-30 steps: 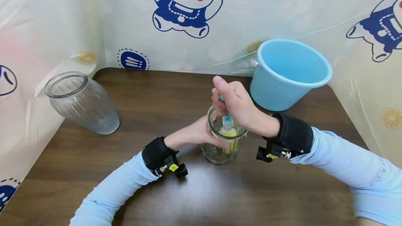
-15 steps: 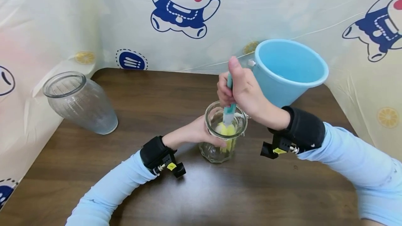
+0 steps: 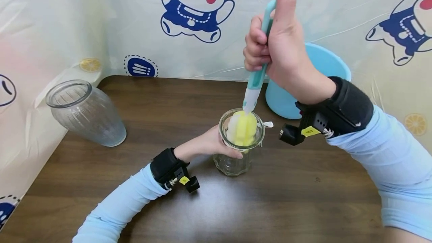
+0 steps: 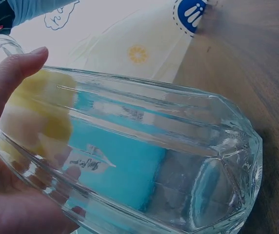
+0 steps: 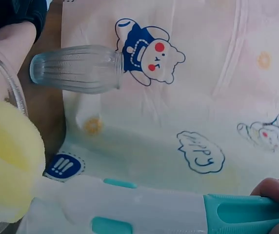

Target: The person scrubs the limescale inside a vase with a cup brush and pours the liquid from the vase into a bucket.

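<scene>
My left hand [image 3: 210, 143] curls round a clear glass jar [image 3: 233, 165], which stands upright on the table; in the left wrist view the thumb lies along the glass [image 4: 203, 161]. My right hand [image 3: 278, 44] grips the teal handle [image 3: 257, 78] of a brush above the jar, thumb pointing up. The brush's yellow and white sponge head [image 3: 244, 128] sits in the jar's mouth. In the right wrist view the sponge [image 5: 10, 156] is large at the left edge, beside the white and teal handle [image 5: 154, 207].
A ribbed glass vase [image 3: 91, 111] stands at the left of the brown table [image 3: 162, 111]. Behind my right forearm is a light blue bucket [image 3: 281, 100]. A printed sheet [image 3: 135, 18] hangs along the back and sides.
My right hand has moved up with the brush, lifting the sponge from inside the jar to its mouth. The left hand has stayed on the jar.
</scene>
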Action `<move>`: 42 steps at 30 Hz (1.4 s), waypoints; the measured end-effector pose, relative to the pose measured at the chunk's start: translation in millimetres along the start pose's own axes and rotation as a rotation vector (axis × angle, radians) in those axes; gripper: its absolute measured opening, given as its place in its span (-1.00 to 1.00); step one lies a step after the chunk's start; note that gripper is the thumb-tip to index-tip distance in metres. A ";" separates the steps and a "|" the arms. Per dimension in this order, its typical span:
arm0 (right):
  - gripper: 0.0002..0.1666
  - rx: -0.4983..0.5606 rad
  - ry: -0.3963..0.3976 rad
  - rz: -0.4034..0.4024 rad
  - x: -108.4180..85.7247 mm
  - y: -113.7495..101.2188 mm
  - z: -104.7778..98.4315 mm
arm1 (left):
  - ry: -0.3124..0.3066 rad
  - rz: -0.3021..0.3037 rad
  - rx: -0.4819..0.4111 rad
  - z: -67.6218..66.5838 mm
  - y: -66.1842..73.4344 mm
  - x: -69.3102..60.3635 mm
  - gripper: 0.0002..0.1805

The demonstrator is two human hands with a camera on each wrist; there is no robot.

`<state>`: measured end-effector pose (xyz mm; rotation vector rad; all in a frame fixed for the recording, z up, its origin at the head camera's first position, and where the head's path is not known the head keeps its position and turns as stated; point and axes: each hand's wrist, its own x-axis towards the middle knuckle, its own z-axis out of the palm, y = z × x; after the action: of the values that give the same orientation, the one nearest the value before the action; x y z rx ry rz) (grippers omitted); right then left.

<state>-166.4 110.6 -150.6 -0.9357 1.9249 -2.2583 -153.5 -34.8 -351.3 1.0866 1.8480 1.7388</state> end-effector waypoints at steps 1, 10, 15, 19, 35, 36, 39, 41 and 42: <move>-0.26 0.028 0.024 0.032 -0.2 -0.5 -0.6 | 0.002 -0.008 -0.004 0.2 0.4 -0.3 -0.14; -0.21 0.143 0.111 0.208 -9.1 10.6 -1.3 | 0.021 -0.018 0.030 1.7 -0.4 -2.1 -0.14; -0.22 0.139 0.134 0.286 -18.0 33.0 1.5 | 0.026 -0.038 0.092 2.2 -0.4 -1.4 -0.13; -0.24 0.095 0.131 0.296 -27.6 53.6 5.4 | 0.034 -0.075 0.147 2.0 1.2 -1.3 -0.06; -0.27 0.121 0.145 0.267 -37.6 65.1 0.0 | 0.035 -0.080 0.128 -2.6 0.5 -0.8 -0.10; -0.27 0.127 0.157 0.259 -36.6 61.5 -1.1 | 0.033 -0.079 0.129 -2.7 0.2 -0.7 -0.11; -0.26 0.148 0.165 0.218 -34.1 49.7 -4.9 | 0.028 -0.073 0.123 -2.3 0.1 0.0 -0.13; -0.26 0.174 0.160 0.188 -32.1 41.4 -6.4 | 0.026 -0.069 0.105 -2.0 -0.1 0.6 -0.14; -0.26 0.181 0.160 0.172 -31.3 37.4 -7.3 | 0.023 -0.068 0.092 -1.8 0.0 0.7 -0.14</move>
<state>-157.2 120.7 -198.0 -0.5624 1.7411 -2.4174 -155.3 -35.4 -350.8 1.0292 1.9725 1.6503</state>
